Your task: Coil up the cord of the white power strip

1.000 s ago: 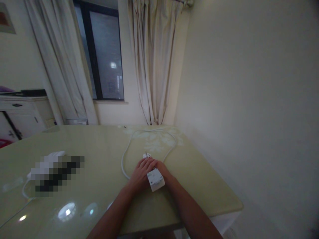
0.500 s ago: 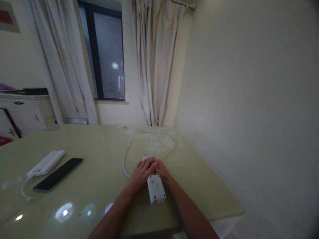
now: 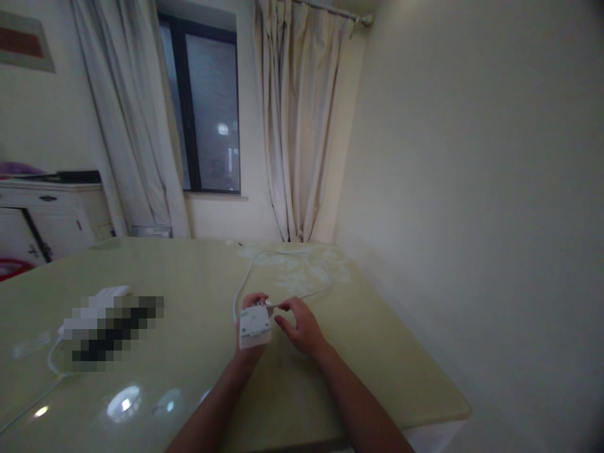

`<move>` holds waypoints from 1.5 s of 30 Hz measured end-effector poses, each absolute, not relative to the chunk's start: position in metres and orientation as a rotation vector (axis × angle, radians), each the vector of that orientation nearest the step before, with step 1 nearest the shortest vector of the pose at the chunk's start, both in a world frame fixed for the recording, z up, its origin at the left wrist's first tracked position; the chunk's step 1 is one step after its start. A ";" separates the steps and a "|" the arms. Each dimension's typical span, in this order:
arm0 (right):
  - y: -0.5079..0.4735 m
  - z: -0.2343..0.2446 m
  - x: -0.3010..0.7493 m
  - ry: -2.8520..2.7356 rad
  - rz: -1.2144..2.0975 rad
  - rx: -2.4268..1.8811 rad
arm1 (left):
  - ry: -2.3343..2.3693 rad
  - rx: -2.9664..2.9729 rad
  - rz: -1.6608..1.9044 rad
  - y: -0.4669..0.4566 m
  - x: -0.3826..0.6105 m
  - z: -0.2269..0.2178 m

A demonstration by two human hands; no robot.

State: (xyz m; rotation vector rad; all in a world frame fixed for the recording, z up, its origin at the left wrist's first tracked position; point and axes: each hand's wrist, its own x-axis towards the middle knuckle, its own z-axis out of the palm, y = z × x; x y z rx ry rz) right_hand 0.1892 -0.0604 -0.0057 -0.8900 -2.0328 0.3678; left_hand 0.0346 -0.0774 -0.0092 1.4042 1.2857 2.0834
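Observation:
My left hand (image 3: 249, 351) is closed round a small white power strip (image 3: 254, 326) and holds it tilted up above the pale green table (image 3: 198, 352). Its white cable (image 3: 287, 277) loops away over the far part of the table. My right hand (image 3: 301, 326) is beside the strip on its right. Thumb and forefinger pinch the white plug end (image 3: 272, 305) of the cable at the strip's top edge.
A white power bank (image 3: 101, 301) with a thin cable and a blurred dark flat object (image 3: 116, 330) lie at the table's left. Behind the table are a window with cream curtains (image 3: 292, 119), a white cabinet (image 3: 47, 214) at left and a bare wall at right.
The power strip lay flat on the table under both hands; now my left hand has lifted and turned it to the left, and my right hand pinches the plug end.

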 end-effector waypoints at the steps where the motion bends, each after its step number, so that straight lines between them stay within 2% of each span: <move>1: -0.059 -0.007 0.190 -2.073 0.357 -0.939 | 1.318 1.381 2.104 -0.078 0.035 -0.007; 5: -0.052 -0.016 0.188 -2.175 0.411 -1.024 | 1.413 1.352 2.096 -0.081 0.033 0.002; 10: -0.050 -0.025 0.184 -2.013 0.427 -1.019 | 1.356 1.307 2.007 -0.077 0.024 0.004; 15: -0.052 -0.018 0.187 -1.866 0.492 -0.983 | 1.096 1.174 1.726 -0.072 0.022 -0.004; 20: -0.055 -0.011 0.187 -1.983 0.582 -0.974 | 1.016 1.219 1.435 -0.068 0.026 -0.012; 25: -0.054 -0.008 0.185 -2.017 0.512 -1.034 | 1.170 1.327 1.545 -0.065 0.027 -0.013; 29: -0.054 -0.001 0.187 -2.073 0.466 -1.058 | 1.257 1.160 1.667 -0.067 0.025 -0.006; 36: -0.047 0.000 0.195 -2.135 0.298 -1.162 | 0.885 0.706 1.920 -0.064 0.026 0.004; 42: -0.028 -0.003 0.225 -2.091 0.107 -1.339 | 0.776 0.539 2.077 -0.062 -0.003 0.014; 45: -0.020 -0.005 0.250 -1.965 0.124 -1.405 | 0.759 0.489 2.093 -0.061 -0.017 0.017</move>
